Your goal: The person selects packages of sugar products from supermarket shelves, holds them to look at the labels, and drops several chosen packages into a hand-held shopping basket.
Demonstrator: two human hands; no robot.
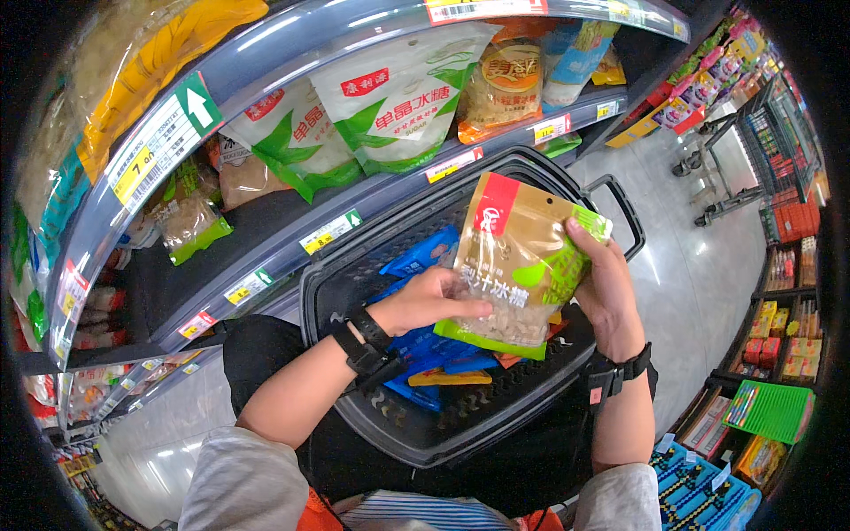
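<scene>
A gold and green plastic pouch of rock sugar (508, 239) is held tilted above a black shopping basket (458, 458). Pale lumps show through the pouch's lower window. My left hand (422, 305) grips its lower left edge, thumb across the front and fingers hidden behind. On the other side, my right hand (607, 289) holds the upper right edge with its thumb on the front. Inside the basket lie several blue packets (422, 252) and a yellow packet (448, 378), partly covered by my left hand and the pouch.
Beyond the basket stands a store shelf with white and green pouches (405, 99), an orange-trimmed bag (501, 86) and price tags (330, 231). The basket's handle (627, 212) sticks out at right. Across the aisle floor (677, 279) are a shopping cart (770, 139) and a green tray (770, 410).
</scene>
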